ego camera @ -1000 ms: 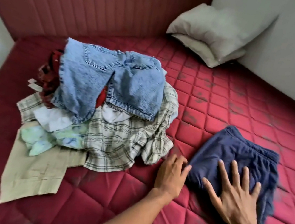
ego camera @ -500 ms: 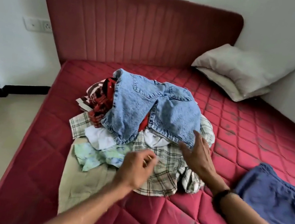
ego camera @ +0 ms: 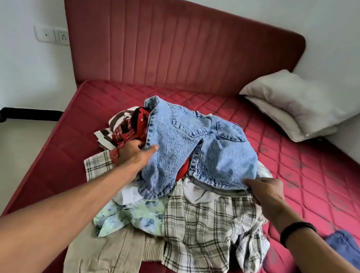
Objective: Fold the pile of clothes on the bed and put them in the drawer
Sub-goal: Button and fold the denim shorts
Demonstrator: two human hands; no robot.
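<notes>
Now lift the denim shorts (ego camera: 198, 147) cleanly off the pile's top: your left hand (ego camera: 134, 153) grips one edge, your right hand (ego camera: 263, 190) pinches the hem; raise both evenly.

One bed (ego camera: 310, 183) is seen, with one red padded headboard (ego camera: 178, 47) and one red quilted mattress. Two pillows (ego camera: 304, 105) are stacked in the far right corner, one upon the other. In the pile, one pair of light blue denim shorts (ego camera: 196, 148) is counted, along with one red patterned garment (ego camera: 130, 127), one plaid shirt (ego camera: 200, 231), one pale floral garment (ego camera: 136, 215), one beige pair of trousers (ego camera: 103, 262) and at least one white piece (ego camera: 198, 192); a full count of the pile cannot be made. One navy garment (ego camera: 346, 250) is counted apart from it. Two hands are seen, a left hand (ego camera: 133, 154) and a right hand (ego camera: 265, 192), with one black wristband (ego camera: 297, 231). One double wall socket (ego camera: 51, 35) is counted.
</notes>
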